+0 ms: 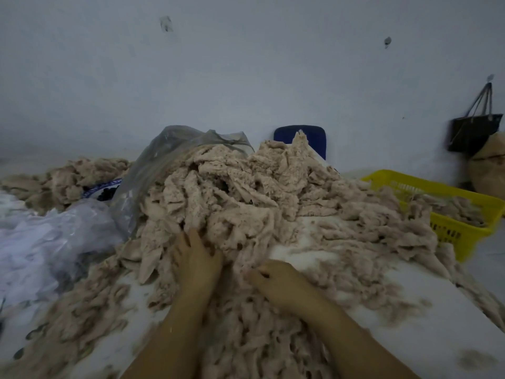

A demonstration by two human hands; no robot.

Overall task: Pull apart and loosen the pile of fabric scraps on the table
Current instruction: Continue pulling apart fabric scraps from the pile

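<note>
while digging in at the 6 o'clock foot of the pile of fabric scraps (240,192), left hand (195,258) and right hand (278,280) side by side, close but apart. left fingers (188,237) pushed into the heap and curled round a clump, tips hidden. right fingers (259,273) bent under at the knuckles, pinching a tuft low on the desk (410,283). heaped highest toward 12 o'clock, spilling thin and stringy out to 3, 6 and 8 o'clock.

looks light, soft and fluffy, nothing stiff or fragile. probably sheds lint and clings to itself, so likely tangled rather than heavy. best taken in small handfuls at the loose fringe, not from the packed crown; two grips close together, then drawn opposite ways, toward 9 and 3 o'clock. little risk of slipping, more of dragging half the mound along.

pale, smooth desk, dusted with fibre, barest at 4 o'clock. yellow basket (448,236) at the 3 o'clock edge, some scraps inside. clear plastic bag (169,154) slumped against the pile at 11 o'clock, white plastic bag (49,242) at 9 o'clock, smaller heap (68,176) beyond it at 10. behind, at 12 o'clock, blue chair back (300,135) against a plain pale wall (246,64). dark handbag (474,132) hanging at 2 o'clock above a tan sack (489,170).
</note>
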